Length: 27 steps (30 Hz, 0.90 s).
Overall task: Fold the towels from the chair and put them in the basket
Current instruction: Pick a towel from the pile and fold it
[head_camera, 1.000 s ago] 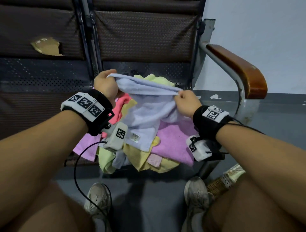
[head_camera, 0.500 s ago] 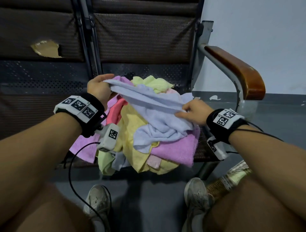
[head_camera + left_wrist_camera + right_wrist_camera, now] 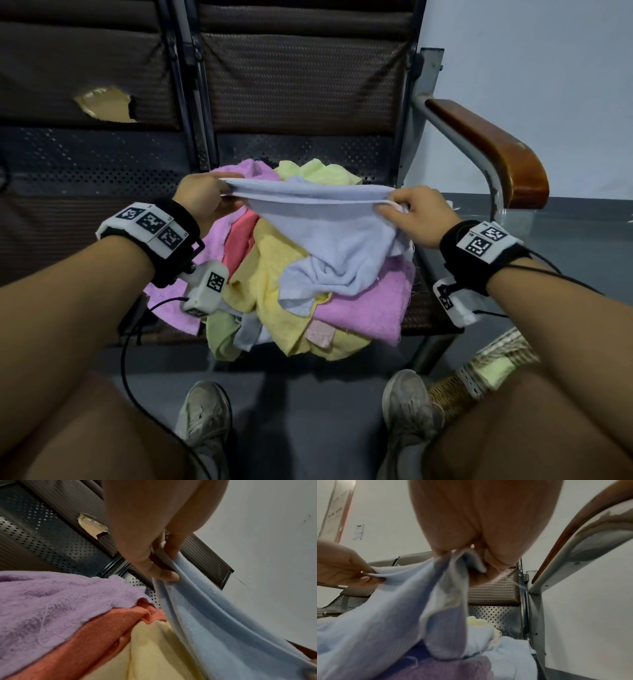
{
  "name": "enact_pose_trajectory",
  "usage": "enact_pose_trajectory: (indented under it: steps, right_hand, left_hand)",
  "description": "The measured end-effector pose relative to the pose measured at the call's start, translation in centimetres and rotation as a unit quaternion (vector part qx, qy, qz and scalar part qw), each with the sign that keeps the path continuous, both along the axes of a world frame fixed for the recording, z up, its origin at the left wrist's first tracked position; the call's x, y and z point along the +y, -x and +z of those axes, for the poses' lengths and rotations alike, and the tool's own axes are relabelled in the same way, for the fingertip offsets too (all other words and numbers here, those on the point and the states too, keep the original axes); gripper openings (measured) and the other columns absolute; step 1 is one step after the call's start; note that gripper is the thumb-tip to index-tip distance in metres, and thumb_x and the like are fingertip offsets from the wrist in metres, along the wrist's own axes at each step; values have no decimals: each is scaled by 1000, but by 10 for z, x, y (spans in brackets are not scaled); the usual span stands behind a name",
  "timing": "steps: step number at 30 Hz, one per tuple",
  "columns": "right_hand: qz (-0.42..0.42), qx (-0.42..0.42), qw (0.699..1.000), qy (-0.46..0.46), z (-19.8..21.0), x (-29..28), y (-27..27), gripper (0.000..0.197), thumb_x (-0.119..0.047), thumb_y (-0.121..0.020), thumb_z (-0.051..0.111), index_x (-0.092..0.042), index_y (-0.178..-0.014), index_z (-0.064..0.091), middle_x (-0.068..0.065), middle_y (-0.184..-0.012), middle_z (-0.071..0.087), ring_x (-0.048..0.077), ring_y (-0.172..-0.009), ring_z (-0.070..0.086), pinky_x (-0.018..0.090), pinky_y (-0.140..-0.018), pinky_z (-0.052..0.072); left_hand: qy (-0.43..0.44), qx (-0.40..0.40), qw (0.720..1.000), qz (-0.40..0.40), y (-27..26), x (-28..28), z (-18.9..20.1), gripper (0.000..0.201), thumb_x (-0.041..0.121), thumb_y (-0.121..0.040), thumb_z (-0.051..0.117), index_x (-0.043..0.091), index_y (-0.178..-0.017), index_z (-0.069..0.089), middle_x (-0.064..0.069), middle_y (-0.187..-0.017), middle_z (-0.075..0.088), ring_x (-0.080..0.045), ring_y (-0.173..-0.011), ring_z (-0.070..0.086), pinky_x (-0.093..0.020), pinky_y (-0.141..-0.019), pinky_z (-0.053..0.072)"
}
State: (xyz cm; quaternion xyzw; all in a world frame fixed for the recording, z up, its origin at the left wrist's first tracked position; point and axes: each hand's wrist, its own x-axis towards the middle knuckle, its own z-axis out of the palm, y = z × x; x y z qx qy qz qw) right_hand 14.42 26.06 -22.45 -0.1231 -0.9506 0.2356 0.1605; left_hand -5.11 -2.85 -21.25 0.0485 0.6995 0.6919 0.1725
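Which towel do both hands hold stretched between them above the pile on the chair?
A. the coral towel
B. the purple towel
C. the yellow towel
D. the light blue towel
D: the left hand and the right hand each pinch one end of the light blue towel, whose top edge runs between them while its lower part sags onto the pile.

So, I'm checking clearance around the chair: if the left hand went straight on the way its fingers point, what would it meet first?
Probably the right hand, across the blue towel stretched between them; depth is uncertain.
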Motion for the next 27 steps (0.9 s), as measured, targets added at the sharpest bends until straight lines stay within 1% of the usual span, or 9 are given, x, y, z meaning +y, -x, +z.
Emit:
enact_pose_trajectory:
  steps: [3,6,9,13,15,17,21,24,27]
  right_hand:
    - [11,-5,999,-48,2,-1,-5,18,-26,-99,56,-20,-89,71,-7,-71,57,19,-74,55,25,-66,31]
    - [-38,22,998,-42,11,-3,-7,42,-32,-104,44,-12,-69,53,1,-59,49,28,-66,49,32,-62,27]
    - [-69,57,995,-38,29,-3,-9,55,-40,-105,40,-5,-64,47,11,-60,50,29,-62,47,36,-61,28]
    - [18,11,1000,0,58,-8,-15,48,-53,-92,62,-12,-67,55,-1,-63,55,14,-60,51,32,-61,39]
    - [71,-26,995,-61,73,-12,-17,38,-42,-89,70,-11,-72,58,0,-66,58,16,-64,54,30,-63,40]
    - [82,8,994,-69,92,-12,-17,30,-28,-91,69,-9,-73,53,0,-65,53,13,-61,49,24,-58,35]
    - [13,90,995,40,135,-8,-14,7,-11,-93,50,-16,-98,52,-6,-77,55,-2,-63,49,16,-60,41]
    - [-15,50,998,45,165,-11,-10,46,-1,-87,39,-21,-126,55,4,-107,64,21,-95,60,35,-84,50]
    - [-30,30,997,-57,189,-19,-6,40,5,-79,40,-14,-96,71,11,-95,69,31,-96,63,36,-83,50]
  left_hand:
    - [81,107,990,-52,0,-3,-3,37,-4,-82,72,5,-117,65,-7,-102,66,-17,-89,65,-25,-75,57]
    - [221,267,937,-45,-3,-3,-5,30,20,-73,87,16,-98,71,-1,-87,68,-13,-77,61,-32,-72,53]
    - [177,296,939,-2,-4,-2,6,15,33,-83,76,20,-79,70,0,-69,63,-14,-66,54,-33,-67,47]
    - [140,310,940,29,3,1,36,26,40,-92,60,16,-96,68,2,-84,67,-12,-77,58,-30,-71,46]
    - [110,312,943,37,5,3,55,29,38,-95,57,11,-103,66,-7,-100,69,-18,-89,61,-34,-78,49]
    - [95,337,935,55,5,6,75,26,36,-95,56,12,-99,65,-6,-96,68,-15,-87,59,-32,-76,47]
    - [56,356,929,85,1,6,117,31,45,-88,64,16,-94,72,3,-85,69,-9,-79,59,-31,-74,50]
    - [31,358,930,73,-3,3,145,42,53,-77,73,12,-84,74,5,-76,65,-6,-71,55,-28,-68,47]
    - [17,377,924,63,-5,3,165,45,54,-76,74,10,-83,73,6,-76,65,-2,-67,53,-25,-64,46]
